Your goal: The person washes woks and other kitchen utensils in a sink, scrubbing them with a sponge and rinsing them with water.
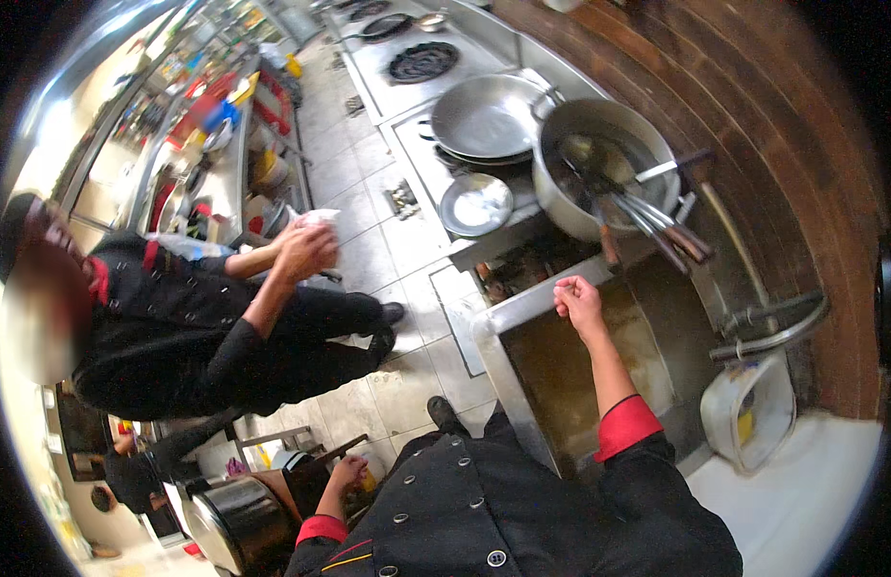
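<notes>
My right hand (579, 306) is above the near edge of a stainless steel sink (507, 314), its fingers curled in and nothing visible in them. Low on the left, my left hand (350, 472) hangs beside my black jacket, small and partly blurred, near a large steel pot (233, 516) with a shiny lid. Beyond my right hand stands a deep metal stockpot (553, 195), with several long-handled utensils (651, 220) leaning in it. A wide metal pan (481, 119) and a small round metal dish (476, 205) sit on the stove to its left.
A co-worker in black stands at left, both hands (308, 249) around a white cloth or paper; another person (132, 469) is farther back. A tap (770, 335) and a plastic container (748, 415) stand right of the sink. A cluttered counter (229, 173) lies across the tiled floor.
</notes>
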`<action>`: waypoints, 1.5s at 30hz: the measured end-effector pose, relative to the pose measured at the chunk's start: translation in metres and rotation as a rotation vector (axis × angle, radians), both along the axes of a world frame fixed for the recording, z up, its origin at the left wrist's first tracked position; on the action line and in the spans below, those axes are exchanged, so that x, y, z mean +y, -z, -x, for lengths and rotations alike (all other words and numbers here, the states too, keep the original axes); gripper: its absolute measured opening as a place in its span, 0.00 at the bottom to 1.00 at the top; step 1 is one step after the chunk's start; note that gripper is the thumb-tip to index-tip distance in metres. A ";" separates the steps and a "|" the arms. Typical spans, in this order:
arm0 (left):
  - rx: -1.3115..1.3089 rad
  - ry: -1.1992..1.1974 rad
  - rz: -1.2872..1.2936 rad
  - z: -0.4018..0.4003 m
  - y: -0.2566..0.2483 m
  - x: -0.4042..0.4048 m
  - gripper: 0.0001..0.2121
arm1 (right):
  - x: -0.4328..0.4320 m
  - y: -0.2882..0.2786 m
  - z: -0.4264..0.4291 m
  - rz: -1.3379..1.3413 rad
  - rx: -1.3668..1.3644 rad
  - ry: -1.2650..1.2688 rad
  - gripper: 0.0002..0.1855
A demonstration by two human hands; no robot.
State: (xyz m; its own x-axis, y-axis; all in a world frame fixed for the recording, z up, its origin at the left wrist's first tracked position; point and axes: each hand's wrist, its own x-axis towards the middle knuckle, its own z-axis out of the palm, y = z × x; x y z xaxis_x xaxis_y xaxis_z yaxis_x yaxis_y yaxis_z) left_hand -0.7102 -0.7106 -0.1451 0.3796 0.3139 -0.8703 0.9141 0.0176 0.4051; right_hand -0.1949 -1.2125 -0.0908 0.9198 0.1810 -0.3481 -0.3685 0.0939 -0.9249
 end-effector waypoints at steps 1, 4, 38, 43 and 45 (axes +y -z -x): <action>-0.020 -0.023 0.006 -0.011 0.003 -0.005 0.11 | 0.005 -0.004 -0.008 0.046 -0.007 -0.053 0.04; -0.059 -0.110 -0.113 -0.050 -0.015 -0.019 0.14 | 0.030 0.000 -0.028 0.031 -0.022 -0.146 0.18; -0.247 -0.502 0.014 0.045 0.113 0.300 0.10 | 0.247 0.003 0.291 1.038 -0.648 -0.826 0.17; -0.136 -0.266 -0.210 0.112 0.132 0.400 0.14 | 0.243 0.103 0.321 0.833 -0.608 -0.797 0.13; -0.023 -0.223 -0.164 0.132 0.132 0.403 0.18 | 0.235 0.120 0.345 0.750 -0.550 -0.749 0.18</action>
State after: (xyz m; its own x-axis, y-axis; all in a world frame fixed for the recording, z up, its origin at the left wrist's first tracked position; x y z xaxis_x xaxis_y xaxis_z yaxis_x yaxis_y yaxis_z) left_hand -0.8424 -0.3079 -0.2772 0.3047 0.5281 -0.7926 0.8855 0.1493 0.4399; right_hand -0.5403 -0.9777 -0.2113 0.7310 0.6558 -0.1886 0.3616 -0.6066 -0.7080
